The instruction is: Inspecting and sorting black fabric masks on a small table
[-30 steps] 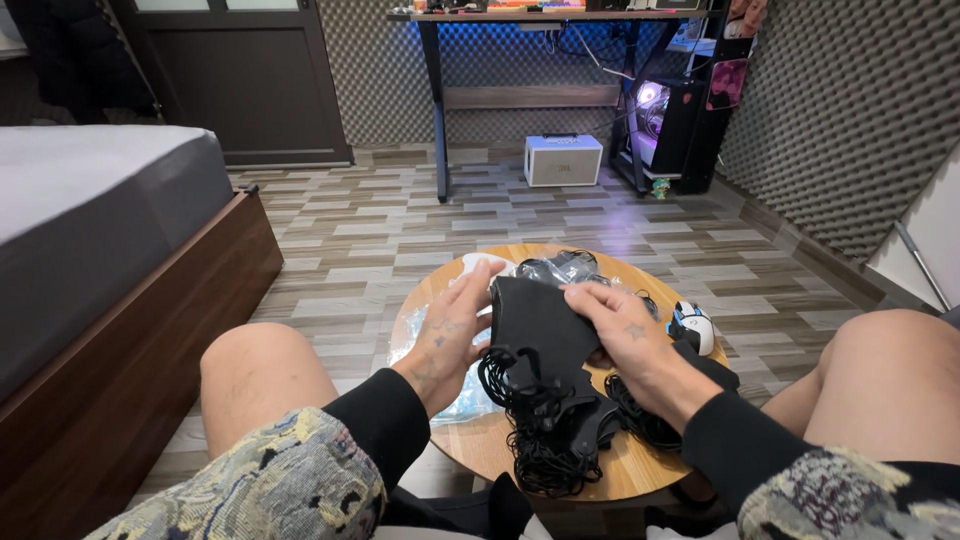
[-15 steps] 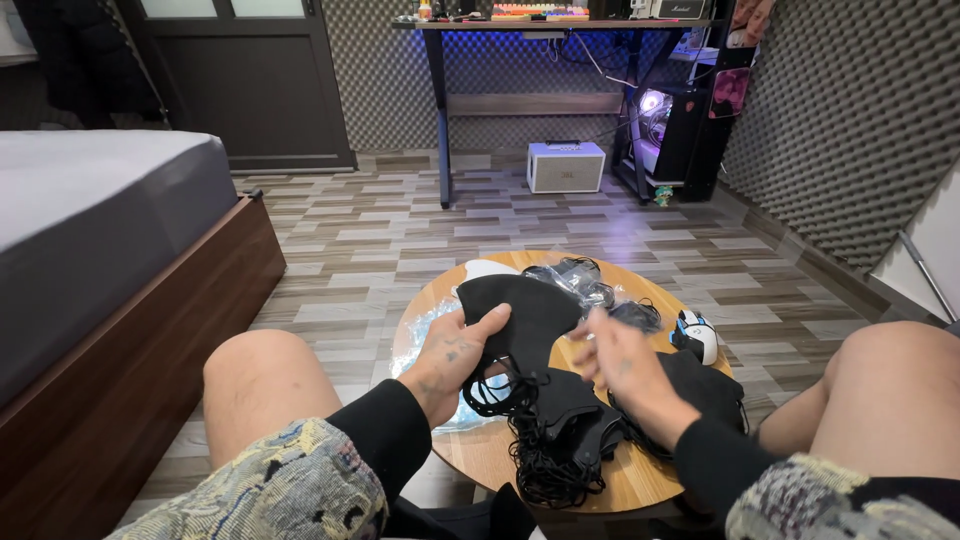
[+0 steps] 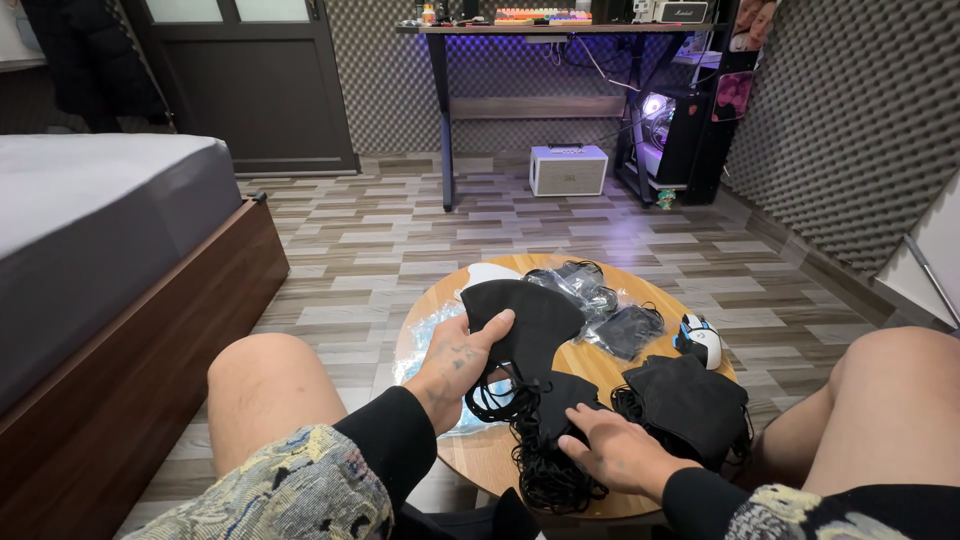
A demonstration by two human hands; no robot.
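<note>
My left hand (image 3: 458,362) holds a black fabric face mask (image 3: 525,318) lifted a little above the round wooden table (image 3: 610,368), thumb on top of its left edge. My right hand (image 3: 612,450) rests flat, fingers spread, on a pile of black masks with tangled ear loops (image 3: 545,440) at the table's near edge. Another stack of black masks (image 3: 690,400) lies to the right of that hand. Masks sealed in clear bags (image 3: 600,300) lie at the far side of the table.
A white and blue computer mouse (image 3: 700,340) sits at the table's right edge. Clear plastic wrappers (image 3: 425,340) lie under my left hand. My bare knees flank the table. A bed (image 3: 110,230) stands left, a desk (image 3: 560,40) and white speaker (image 3: 567,169) at the back.
My left hand has lifted one black mask off the pile and moved it left. My right hand has dropped from the mask onto the pile near the table's front edge.
</note>
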